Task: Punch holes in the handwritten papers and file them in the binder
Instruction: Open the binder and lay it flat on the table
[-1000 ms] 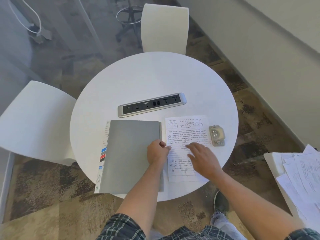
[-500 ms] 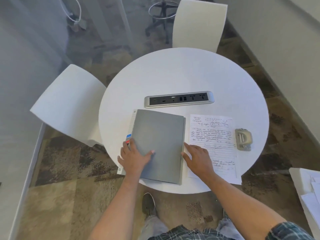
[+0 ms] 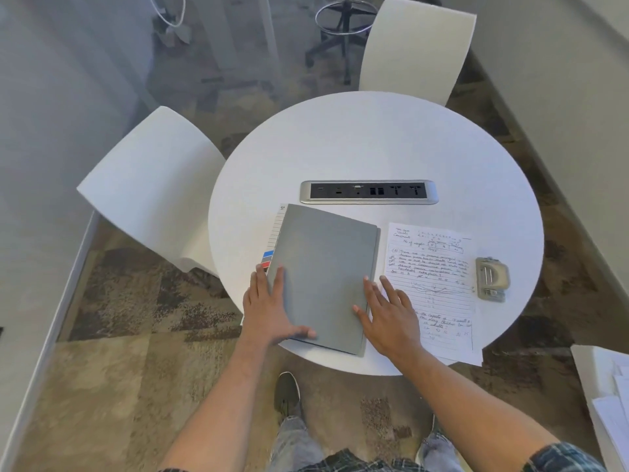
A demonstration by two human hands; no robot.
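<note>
A closed grey binder lies on the round white table, with coloured index tabs showing at its left edge. My left hand rests on the binder's lower left corner, fingers along the left edge and thumb lying along the near edge. My right hand lies flat with spread fingers across the binder's right edge and the handwritten paper beside it. To the right of the paper sits a metal hole punch, touched by neither hand.
A built-in socket strip lies just beyond the binder. White chairs stand at the left and far side. A stack of more papers sits on a white surface at the lower right. The binder's near edge overhangs the table rim.
My left hand has moved from the binder's right edge to its lower left corner. My right hand has slid left off the paper's middle onto the binder's right edge. The binder has turned slightly.
</note>
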